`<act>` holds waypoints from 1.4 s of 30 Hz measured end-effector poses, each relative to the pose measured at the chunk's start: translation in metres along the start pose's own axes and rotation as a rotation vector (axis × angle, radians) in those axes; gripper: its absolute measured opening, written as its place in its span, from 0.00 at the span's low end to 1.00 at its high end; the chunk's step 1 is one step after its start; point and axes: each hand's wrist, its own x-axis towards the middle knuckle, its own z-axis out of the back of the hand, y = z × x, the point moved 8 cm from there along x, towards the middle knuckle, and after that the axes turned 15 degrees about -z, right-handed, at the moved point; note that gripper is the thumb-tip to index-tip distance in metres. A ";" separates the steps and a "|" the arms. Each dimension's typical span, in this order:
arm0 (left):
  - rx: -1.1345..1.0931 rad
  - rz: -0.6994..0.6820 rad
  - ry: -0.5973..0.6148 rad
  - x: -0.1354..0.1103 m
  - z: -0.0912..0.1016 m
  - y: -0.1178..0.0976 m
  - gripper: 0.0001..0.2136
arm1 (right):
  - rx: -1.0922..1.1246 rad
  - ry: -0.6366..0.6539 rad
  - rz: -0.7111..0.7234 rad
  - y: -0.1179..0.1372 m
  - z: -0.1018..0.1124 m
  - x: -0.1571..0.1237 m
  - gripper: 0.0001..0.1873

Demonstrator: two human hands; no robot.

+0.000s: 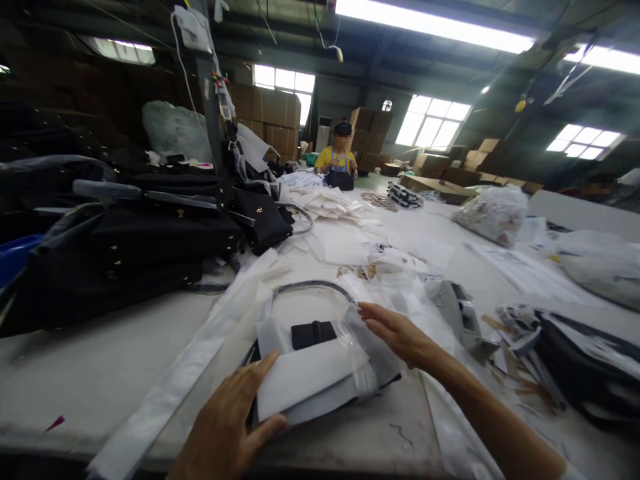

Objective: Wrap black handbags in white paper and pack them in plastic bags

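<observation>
On the table in front of me lies a black handbag, mostly covered by white wrapping paper. Its handle, wrapped in clear film, arches away from me. My left hand holds the bag's left side, with the thumb over the front paper and the fingers along the upper left edge. My right hand is stretched out flat, its fingertips at the upper right corner by the handle's end and the paper there. A black edge of the bag shows under the paper at the lower right.
Black handbags are piled on the left. A grey tape dispenser stands at right, near another black bag. White paper sheets and plastic bags lie farther back. A person in yellow works at the far end.
</observation>
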 end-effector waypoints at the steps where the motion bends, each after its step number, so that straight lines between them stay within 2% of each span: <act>1: 0.025 0.006 0.031 0.002 0.001 0.001 0.34 | -0.050 -0.008 -0.003 0.000 0.000 0.001 0.25; 4: 0.114 -0.037 0.099 0.014 0.010 0.003 0.32 | -0.265 0.010 0.013 0.000 -0.014 0.002 0.24; 7: 0.155 -0.142 0.154 0.036 0.013 -0.010 0.33 | -0.392 -0.006 0.043 -0.004 -0.028 0.003 0.26; 10: 0.062 -0.141 0.368 0.064 -0.007 -0.027 0.33 | -0.345 -0.048 0.068 -0.012 -0.035 0.006 0.25; 13: -0.045 -0.059 0.643 0.086 -0.034 -0.039 0.26 | -0.240 -0.109 0.103 -0.021 -0.037 0.007 0.23; 15: -0.110 -0.039 0.732 0.096 -0.044 -0.043 0.21 | -0.194 -0.144 0.116 -0.026 -0.038 0.006 0.23; 17: -0.181 -0.025 0.735 0.102 -0.048 -0.042 0.17 | -0.156 -0.166 0.127 -0.030 -0.040 0.004 0.24; 20: -0.268 -0.004 0.679 0.103 -0.052 -0.035 0.15 | -0.112 -0.187 0.135 -0.034 -0.043 0.003 0.26; 24: -0.288 -0.096 0.638 0.100 -0.061 -0.038 0.19 | -0.077 -0.207 0.127 -0.035 -0.044 0.003 0.27; 30: -0.361 -0.147 0.666 0.098 -0.067 -0.042 0.22 | -0.036 -0.294 0.116 -0.029 -0.039 -0.006 0.18; 35: -0.313 -0.185 0.694 0.098 -0.068 -0.043 0.19 | -0.166 -0.341 0.157 -0.024 -0.040 -0.011 0.11; 38: -0.211 -0.224 0.685 0.095 -0.072 -0.046 0.20 | -0.298 -0.388 0.223 -0.004 -0.038 -0.021 0.11; 40: -0.157 -0.236 0.649 0.094 -0.074 -0.048 0.20 | -0.324 -0.432 0.306 0.021 -0.038 -0.032 0.14; 42: -0.133 -0.206 0.615 0.094 -0.075 -0.050 0.18 | -0.272 -0.398 0.415 0.049 -0.047 -0.041 0.17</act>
